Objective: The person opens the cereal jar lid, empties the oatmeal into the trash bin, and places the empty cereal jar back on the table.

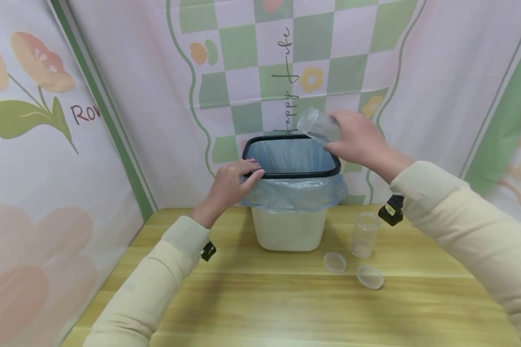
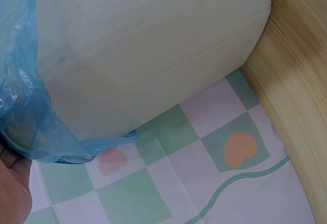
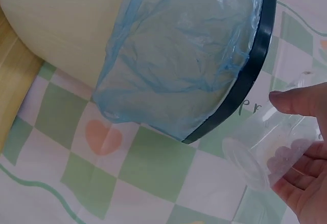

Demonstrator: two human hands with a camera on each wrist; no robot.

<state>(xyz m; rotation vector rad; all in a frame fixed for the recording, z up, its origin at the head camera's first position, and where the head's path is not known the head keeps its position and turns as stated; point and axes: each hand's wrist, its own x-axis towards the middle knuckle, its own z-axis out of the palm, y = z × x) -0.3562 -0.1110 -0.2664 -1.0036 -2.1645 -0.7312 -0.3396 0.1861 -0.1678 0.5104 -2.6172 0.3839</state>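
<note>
My right hand (image 1: pixel 358 137) holds a clear plastic jar (image 1: pixel 316 124) tilted above the back right corner of the bin. In the right wrist view the thumb lies along one side of this jar and the fingers curl round the other. A cream bin (image 1: pixel 288 229) stands on the table with a blue plastic bag (image 1: pixel 293 195) folded out over it and a black rim ring (image 1: pixel 293 175) on top. On the rim's left front corner rests my left hand (image 1: pixel 232 183), its fingers reaching across the ring. Little of that hand shows in the left wrist view.
Right of the bin, a second clear jar (image 1: pixel 364 236) stands upright. Two round clear lids, a left lid (image 1: pixel 335 262) and a right lid (image 1: pixel 371 277), lie in front of it on the wooden table (image 1: pixel 260 308). A patterned curtain (image 1: pixel 234 48) hangs close behind the bin.
</note>
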